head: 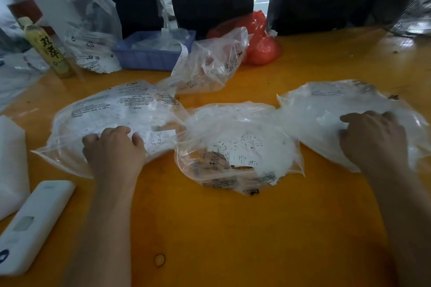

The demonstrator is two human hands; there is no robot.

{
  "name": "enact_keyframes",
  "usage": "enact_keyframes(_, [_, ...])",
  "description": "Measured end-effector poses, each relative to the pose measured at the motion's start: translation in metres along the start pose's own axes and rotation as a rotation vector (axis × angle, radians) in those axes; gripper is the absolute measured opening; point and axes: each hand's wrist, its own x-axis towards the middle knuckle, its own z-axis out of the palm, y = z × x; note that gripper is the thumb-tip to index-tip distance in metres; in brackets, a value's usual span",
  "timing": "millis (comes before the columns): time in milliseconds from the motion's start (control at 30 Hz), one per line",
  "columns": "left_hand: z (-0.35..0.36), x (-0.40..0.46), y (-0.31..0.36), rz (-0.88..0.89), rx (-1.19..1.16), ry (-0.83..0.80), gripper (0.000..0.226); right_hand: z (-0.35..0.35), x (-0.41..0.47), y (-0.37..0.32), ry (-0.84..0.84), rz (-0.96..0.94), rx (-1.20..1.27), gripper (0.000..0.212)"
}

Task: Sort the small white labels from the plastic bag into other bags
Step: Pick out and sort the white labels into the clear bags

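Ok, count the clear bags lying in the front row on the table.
3: left bag under the left hand, middle bag, right bag under the right hand.

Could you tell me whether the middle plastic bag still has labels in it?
Yes: white labels show through the middle bag.

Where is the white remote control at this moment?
The white remote control lies at the head view's lower left on the orange table, nearer the camera than the left hand, beside a white block.
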Motion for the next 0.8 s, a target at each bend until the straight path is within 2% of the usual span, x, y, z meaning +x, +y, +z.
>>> enact_keyframes(67, [0.0,-0.004,0.004,-0.075,0.011,-0.012,0.04,0.003,0.0,0.0,-0.049,-0.028,-0.003,0.025])
enact_keyframes(133, [0.0,-0.007,0.009,-0.068,0.022,-0.023,0.041,0.005,0.002,-0.002,-0.021,-0.04,0.041,0.022])
enact_keyframes(367, [-0.003,-0.014,0.023,-0.034,0.105,-0.025,0.047,-0.004,0.0,-0.011,0.256,-0.026,0.217,0.024])
enact_keyframes(500, [-0.003,-0.018,0.023,-0.059,0.061,0.09,0.045,-0.005,-0.002,-0.011,0.293,-0.017,0.257,0.026])
enact_keyframes(600, [-0.003,-0.024,0.029,-0.014,-0.001,0.189,0.044,-0.008,-0.003,-0.014,0.361,0.001,0.377,0.025])
enact_keyframes(700, [-0.007,-0.034,0.051,0.165,-0.269,0.196,0.04,-0.012,-0.013,-0.03,0.39,-0.079,0.668,0.024])
enact_keyframes(800, [-0.011,-0.057,0.08,0.485,-0.744,0.008,0.042,-0.012,-0.034,-0.057,0.144,-0.189,1.053,0.024])
